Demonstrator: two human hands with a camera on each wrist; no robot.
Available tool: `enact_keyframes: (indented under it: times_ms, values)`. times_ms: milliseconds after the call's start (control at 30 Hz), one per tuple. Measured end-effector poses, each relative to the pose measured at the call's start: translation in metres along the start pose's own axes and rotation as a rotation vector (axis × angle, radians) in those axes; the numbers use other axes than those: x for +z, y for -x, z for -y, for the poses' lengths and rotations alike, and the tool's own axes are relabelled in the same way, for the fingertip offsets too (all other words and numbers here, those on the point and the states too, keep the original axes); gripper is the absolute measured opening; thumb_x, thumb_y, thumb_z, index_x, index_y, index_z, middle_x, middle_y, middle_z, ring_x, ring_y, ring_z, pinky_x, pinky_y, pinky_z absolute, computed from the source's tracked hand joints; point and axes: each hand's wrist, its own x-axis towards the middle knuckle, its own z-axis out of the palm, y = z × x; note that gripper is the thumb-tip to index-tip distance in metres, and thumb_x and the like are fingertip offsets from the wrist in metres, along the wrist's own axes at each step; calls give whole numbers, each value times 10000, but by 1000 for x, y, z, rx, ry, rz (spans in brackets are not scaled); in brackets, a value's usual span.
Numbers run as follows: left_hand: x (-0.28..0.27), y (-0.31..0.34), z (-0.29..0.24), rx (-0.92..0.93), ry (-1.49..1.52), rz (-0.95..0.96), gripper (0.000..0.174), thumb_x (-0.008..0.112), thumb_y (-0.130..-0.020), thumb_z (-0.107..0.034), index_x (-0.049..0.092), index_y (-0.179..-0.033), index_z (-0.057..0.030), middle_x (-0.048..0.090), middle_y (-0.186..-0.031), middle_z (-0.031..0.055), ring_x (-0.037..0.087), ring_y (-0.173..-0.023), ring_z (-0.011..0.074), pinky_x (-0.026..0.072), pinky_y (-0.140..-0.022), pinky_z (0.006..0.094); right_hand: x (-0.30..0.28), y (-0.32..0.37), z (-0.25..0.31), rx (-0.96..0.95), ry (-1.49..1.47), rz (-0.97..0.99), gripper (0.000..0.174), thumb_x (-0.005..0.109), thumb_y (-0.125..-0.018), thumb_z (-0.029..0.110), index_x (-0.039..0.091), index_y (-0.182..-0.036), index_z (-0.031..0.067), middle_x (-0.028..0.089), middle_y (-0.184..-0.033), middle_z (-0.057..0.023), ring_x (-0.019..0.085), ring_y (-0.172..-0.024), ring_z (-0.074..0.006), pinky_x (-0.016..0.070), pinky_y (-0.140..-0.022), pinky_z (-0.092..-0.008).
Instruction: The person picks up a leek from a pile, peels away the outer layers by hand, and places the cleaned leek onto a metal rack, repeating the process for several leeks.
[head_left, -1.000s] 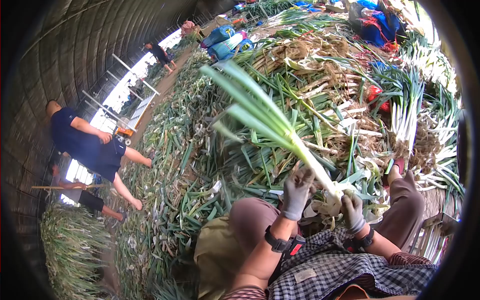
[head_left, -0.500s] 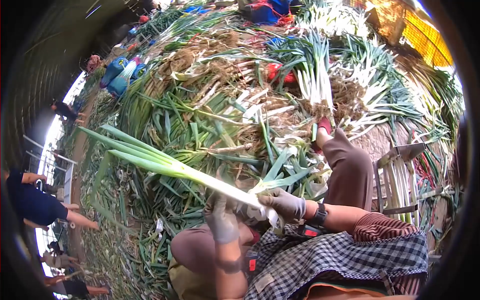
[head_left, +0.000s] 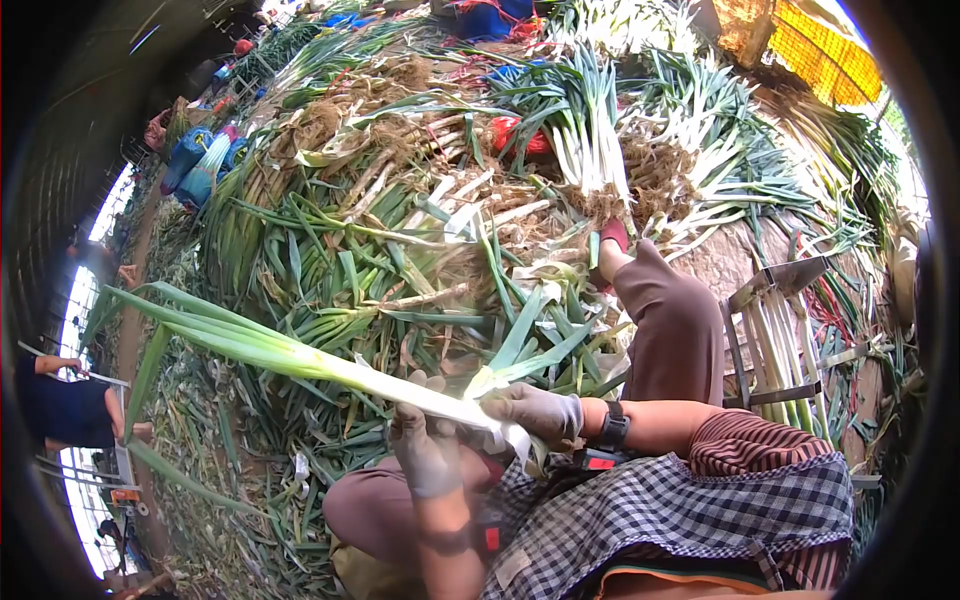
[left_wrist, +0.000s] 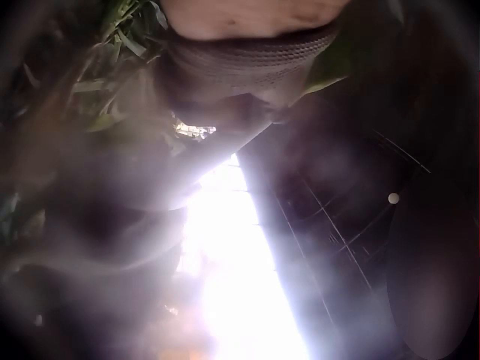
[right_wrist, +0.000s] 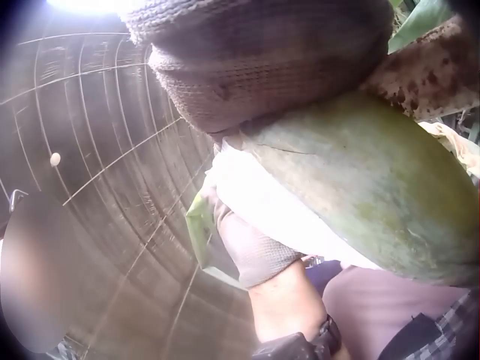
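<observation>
A long green onion [head_left: 340, 370] lies across both gloved hands, its green leaves toward the left and its white end toward the right. My left hand [head_left: 425, 450] grips the white stalk from below. At the white end, my right hand [head_left: 540, 412] pinches an outer layer with green blades [head_left: 520, 345] standing off it. The right wrist view shows my right glove [right_wrist: 270, 67] over a broad greenish layer [right_wrist: 367, 180], beside the white stalk [right_wrist: 277, 202], with my left hand [right_wrist: 251, 244] beyond. Glare and blur fill the left wrist view; its fingertips cannot be made out.
Loose leaves [head_left: 300, 410] cover the ground ahead and left. Onions with roots [head_left: 590, 130] lie beyond my knees. A metal frame [head_left: 775, 300] holding white stalks stands at the right. Blue bundles [head_left: 205, 165] sit at the back left; a person [head_left: 80, 405] is at the far left.
The head view has turned toward the right. The onion has swung from pointing up and away to lying leftward, and my right hand's hold now has an outer layer standing off the stalk.
</observation>
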Motion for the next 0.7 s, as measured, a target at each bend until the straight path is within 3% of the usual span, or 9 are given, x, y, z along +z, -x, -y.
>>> enact_keyframes:
  times_ms: [200,367,433,467,500,567,600,633,700]
  values:
    - [19,10,-8,-51,142,-128,327,585,-929,-284,601,-1155,-48,651,-862,30,401,-557,61,358,-546,221,-6,-4,-1,40,-26,238,382,561,-937,383,614,-1090,37,662,-903,-43,638,-722,-101,537,-638,-240]
    - [8,7,2,-31,160,-169,293,601,-905,-306,623,-1044,-49,606,-792,10,373,-529,50,349,-535,217,-6,-6,-11,77,-140,268,406,558,-941,361,603,-1134,6,664,-932,-46,632,-711,-86,533,-628,-217]
    - [3,4,2,6,205,-10,282,597,-902,-320,616,-985,-51,583,-763,6,371,-517,54,341,-525,218,-6,-3,-11,88,-123,240,399,564,-940,355,610,-1128,6,668,-917,-42,631,-709,-84,531,-628,-218]
    - [6,3,-1,-18,270,175,282,573,-912,-335,598,-935,-55,551,-732,2,367,-506,63,336,-517,228,-4,-1,-10,102,-101,218,392,569,-938,348,617,-1123,6,672,-901,-37,630,-706,-83,528,-627,-218]
    - [8,3,-4,-25,270,175,282,573,-912,-335,598,-935,-55,551,-732,2,367,-506,63,336,-517,228,-3,1,-8,101,-105,213,392,569,-938,348,617,-1123,6,672,-901,-37,630,-706,-83,528,-627,-218]
    - [19,1,-16,-92,286,67,316,555,-921,-372,580,-889,-58,506,-705,-3,359,-500,75,335,-514,251,0,3,-3,96,-74,212,381,569,-941,339,626,-1122,9,673,-862,-27,626,-702,-77,523,-626,-219]
    - [35,6,-24,-187,445,-90,327,517,-940,-387,547,-871,-69,441,-654,-6,341,-494,88,333,-517,270,4,4,-1,121,-71,173,328,564,-948,314,634,-1077,21,665,-831,-33,622,-674,-89,525,-608,-239]
    - [29,5,-22,-192,443,-92,327,517,-940,-387,547,-871,-69,441,-654,-6,341,-494,88,333,-517,270,7,6,3,121,-76,169,328,564,-948,314,634,-1077,21,665,-831,-33,622,-674,-89,525,-608,-239]
    - [-1,-3,-9,-92,541,282,285,471,-972,-347,520,-884,-80,433,-678,-4,322,-499,93,316,-515,286,12,12,12,189,-88,174,273,561,-953,290,639,-1001,33,652,-789,-37,612,-636,-105,520,-577,-253]
